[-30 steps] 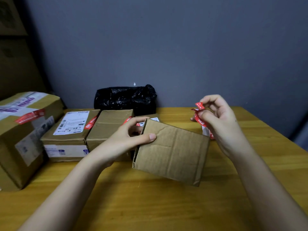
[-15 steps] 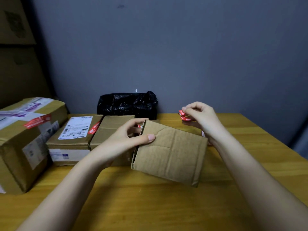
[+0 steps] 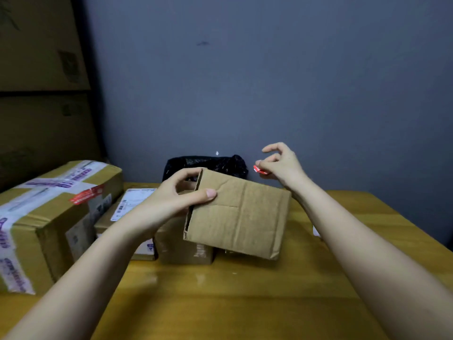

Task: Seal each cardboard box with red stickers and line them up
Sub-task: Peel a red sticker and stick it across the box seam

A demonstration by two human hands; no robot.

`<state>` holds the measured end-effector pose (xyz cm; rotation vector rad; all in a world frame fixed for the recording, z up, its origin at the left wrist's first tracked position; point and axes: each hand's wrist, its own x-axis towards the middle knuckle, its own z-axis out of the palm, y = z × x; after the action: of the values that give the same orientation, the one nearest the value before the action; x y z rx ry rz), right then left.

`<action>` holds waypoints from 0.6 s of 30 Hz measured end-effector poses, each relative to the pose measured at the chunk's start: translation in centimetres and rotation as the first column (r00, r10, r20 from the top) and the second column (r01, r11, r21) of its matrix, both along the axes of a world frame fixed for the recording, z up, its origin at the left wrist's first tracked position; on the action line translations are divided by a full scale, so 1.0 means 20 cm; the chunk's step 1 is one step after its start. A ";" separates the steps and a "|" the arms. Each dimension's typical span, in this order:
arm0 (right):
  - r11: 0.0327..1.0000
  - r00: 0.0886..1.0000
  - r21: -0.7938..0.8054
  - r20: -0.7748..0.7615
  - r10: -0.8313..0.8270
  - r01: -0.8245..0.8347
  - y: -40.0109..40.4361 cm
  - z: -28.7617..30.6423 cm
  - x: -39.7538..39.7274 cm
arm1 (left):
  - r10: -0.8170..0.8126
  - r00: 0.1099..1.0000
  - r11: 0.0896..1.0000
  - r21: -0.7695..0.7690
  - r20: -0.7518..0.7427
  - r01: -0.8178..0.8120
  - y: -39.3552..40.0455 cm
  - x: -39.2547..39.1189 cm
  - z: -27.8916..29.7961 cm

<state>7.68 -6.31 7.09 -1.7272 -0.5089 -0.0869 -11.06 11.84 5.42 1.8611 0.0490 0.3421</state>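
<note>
Left hand [image 3: 169,201] grips small plain brown cardboard box [image 3: 239,214] at open edge. Right hand [image 3: 282,165], beyond box's far corner, pinches red sticker [image 3: 259,170]. Advice: press flap flat, bridge sticker across seam.

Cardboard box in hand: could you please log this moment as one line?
left hand: holds cardboard box tilted above table | right hand: pinches red sticker | sticker: unapplied

Plain brown box [image 3: 239,217], red sticker [image 3: 260,170], black bag [image 3: 215,165], yellow-wood table [image 3: 220,303], poss. purple-print tape [image 3: 61,184].
</note>
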 end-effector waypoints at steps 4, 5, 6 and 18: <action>0.998 0.998 -0.057 0.060 -0.014 0.018 0.12 0.03 0.05 | 0.048 0.998 0.998 -0.032 0.038 -0.047 0.09 0.01 0.05; 0.997 0.998 -0.070 0.069 -0.012 0.017 0.15 0.03 0.06 | 0.064 0.996 0.997 -0.046 0.056 -0.061 0.11 0.01 0.06; 0.997 0.998 -0.080 0.067 -0.005 0.011 0.18 0.04 0.07 | 0.086 0.994 0.995 -0.062 0.068 -0.081 0.13 0.01 0.07; 0.993 1.000 -0.117 -0.004 -0.005 0.004 0.50 0.00 0.26 | 0.384 0.890 0.917 -0.218 0.246 -0.336 0.37 0.12 0.09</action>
<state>12.84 3.77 7.01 -1.8426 -0.5158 -0.0579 -8.62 19.19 7.30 1.6118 0.2244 0.8391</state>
